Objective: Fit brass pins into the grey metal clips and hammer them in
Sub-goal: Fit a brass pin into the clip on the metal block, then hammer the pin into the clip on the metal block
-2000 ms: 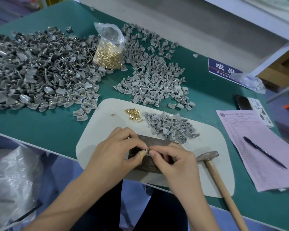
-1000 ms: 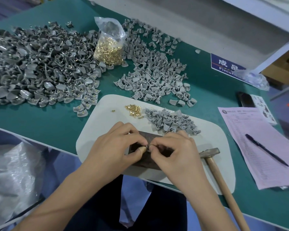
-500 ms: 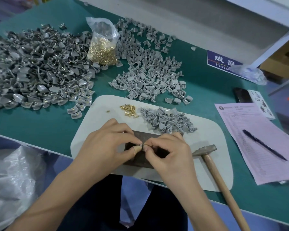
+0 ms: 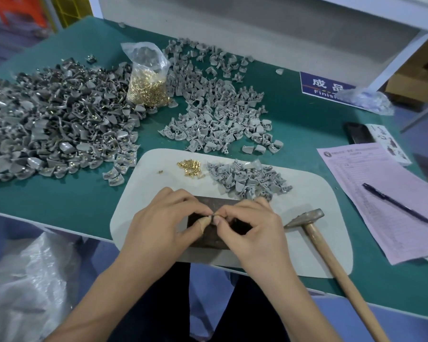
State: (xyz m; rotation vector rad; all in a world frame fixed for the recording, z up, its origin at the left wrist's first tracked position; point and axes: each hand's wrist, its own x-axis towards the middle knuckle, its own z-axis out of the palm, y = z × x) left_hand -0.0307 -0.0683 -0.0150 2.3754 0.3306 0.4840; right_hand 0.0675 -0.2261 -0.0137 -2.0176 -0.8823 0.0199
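We sit at a green-topped bench (image 4: pixel 307 124); a white shelf frame (image 4: pixel 393 58) rises behind it; cardboard boxes (image 4: pixel 415 82) stand right; the floor (image 4: pixel 8 48) looks greyish-purple.

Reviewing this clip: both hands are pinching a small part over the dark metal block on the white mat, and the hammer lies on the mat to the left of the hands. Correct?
Not quite. The hammer lies to the right of the hands, not the left, as the head view shows. The rest holds: the left hand and right hand pinch a small part over the dark metal block on the white mat.
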